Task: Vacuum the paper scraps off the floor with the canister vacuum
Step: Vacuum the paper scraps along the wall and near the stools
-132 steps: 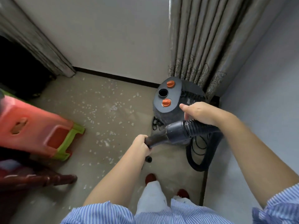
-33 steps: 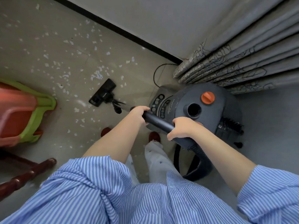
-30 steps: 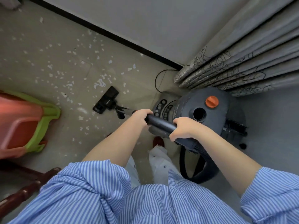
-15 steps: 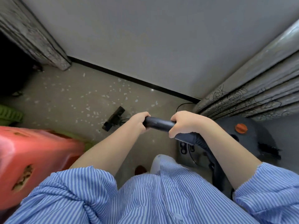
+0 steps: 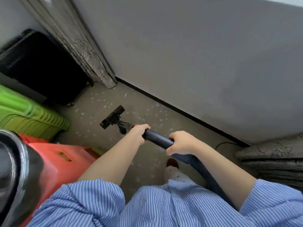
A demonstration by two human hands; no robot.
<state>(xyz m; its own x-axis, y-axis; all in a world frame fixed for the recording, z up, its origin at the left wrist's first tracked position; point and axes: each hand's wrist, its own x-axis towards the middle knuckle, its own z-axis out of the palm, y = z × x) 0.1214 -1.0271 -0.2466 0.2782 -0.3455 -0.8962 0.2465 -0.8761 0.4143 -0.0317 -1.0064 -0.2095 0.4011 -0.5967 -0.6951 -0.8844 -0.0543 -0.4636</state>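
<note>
I hold the dark vacuum wand (image 5: pixel 157 138) with both hands. My left hand (image 5: pixel 139 132) grips its front end near an orange ring. My right hand (image 5: pixel 181 143) grips it further back, where the ribbed hose (image 5: pixel 208 176) runs down past my right side. The black floor nozzle (image 5: pixel 113 116) rests flat on the beige floor ahead of my left hand. White paper scraps (image 5: pixel 105 106) lie scattered around the nozzle and toward the wall. The canister is out of view.
A red stool (image 5: pixel 65 158) and a green one (image 5: pixel 27 115) crowd the left. A black case (image 5: pixel 44 66) stands behind them beside a grey curtain (image 5: pixel 85 53). The grey wall with a black skirting (image 5: pixel 183 110) runs along the right. Another curtain (image 5: pixel 275 159) hangs at right.
My view has swung left, so the canister has dropped out of sight. The nozzle has moved forward over the scraps toward the left curtain. Both hands keep their grip on the wand.
</note>
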